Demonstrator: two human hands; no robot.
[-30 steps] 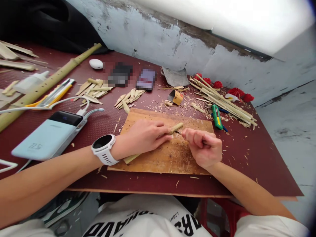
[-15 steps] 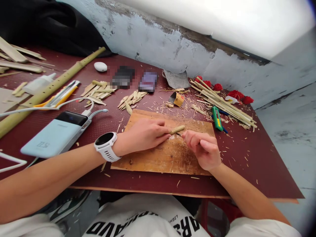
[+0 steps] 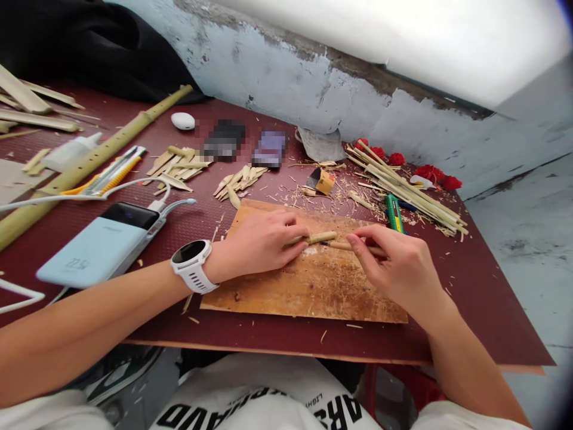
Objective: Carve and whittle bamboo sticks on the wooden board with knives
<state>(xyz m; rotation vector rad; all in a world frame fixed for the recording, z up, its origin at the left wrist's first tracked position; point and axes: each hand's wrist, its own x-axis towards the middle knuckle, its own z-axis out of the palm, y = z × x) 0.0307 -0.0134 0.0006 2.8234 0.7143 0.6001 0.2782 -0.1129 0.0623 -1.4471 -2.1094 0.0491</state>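
My left hand [image 3: 271,239], with a white watch on its wrist, rests on a worn wooden board [image 3: 277,292]. Its fingers press a short piece of bamboo [image 3: 323,237] against the board, one end sticking out to the right. My right hand [image 3: 396,263] is closed loosely around a slim carving tool with a brown wooden handle [image 3: 342,245]. The tool's dark tip lies close to the bamboo; whether they touch I cannot tell. My fingers partly cover the rear of the handle.
Behind the board are bamboo slips [image 3: 242,179], curled sandpaper [image 3: 323,180], shavings and a green cutter [image 3: 394,213]. Long bamboo strips [image 3: 403,188] lie at the right with red flowers [image 3: 430,173]. A power bank [image 3: 101,245], cables, yellow cutters [image 3: 111,173] and a bamboo flute [image 3: 107,146] lie left.
My right hand has slid right along the tool and loosened from a tight fist, exposing more of the wooden handle. My left hand stays on the bamboo. The board's right edge shows farther out.
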